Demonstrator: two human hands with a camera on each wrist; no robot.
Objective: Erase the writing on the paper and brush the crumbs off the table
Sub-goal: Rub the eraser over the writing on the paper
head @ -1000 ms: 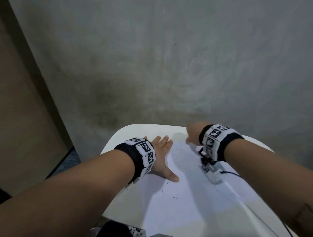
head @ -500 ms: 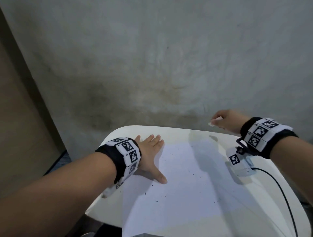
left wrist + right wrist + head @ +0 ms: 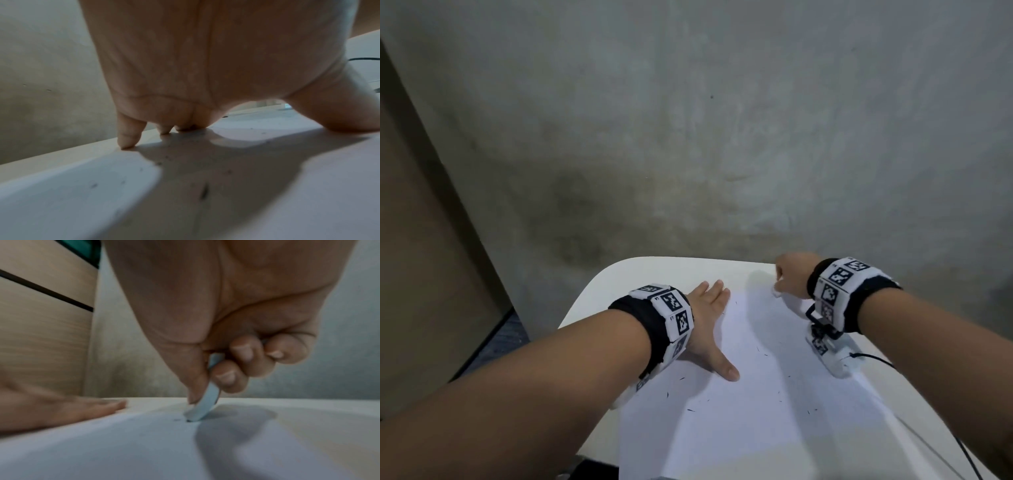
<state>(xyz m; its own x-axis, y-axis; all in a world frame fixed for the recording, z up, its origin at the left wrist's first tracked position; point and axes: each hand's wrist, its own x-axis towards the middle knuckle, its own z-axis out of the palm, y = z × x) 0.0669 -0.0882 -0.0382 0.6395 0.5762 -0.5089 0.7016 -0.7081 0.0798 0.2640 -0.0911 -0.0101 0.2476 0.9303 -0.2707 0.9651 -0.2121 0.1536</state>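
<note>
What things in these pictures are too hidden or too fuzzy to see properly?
- Writing on the paper: head view too far, wrist views blurred; no words readable.
- Eraser: the right hand wraps most of it; only its lower end shows.
- Crumbs: tiny dark flecks, too small to count.
- Left hand: its wristband hides the wrist in the head view.
- Table: near edge cut off by the frame.
</note>
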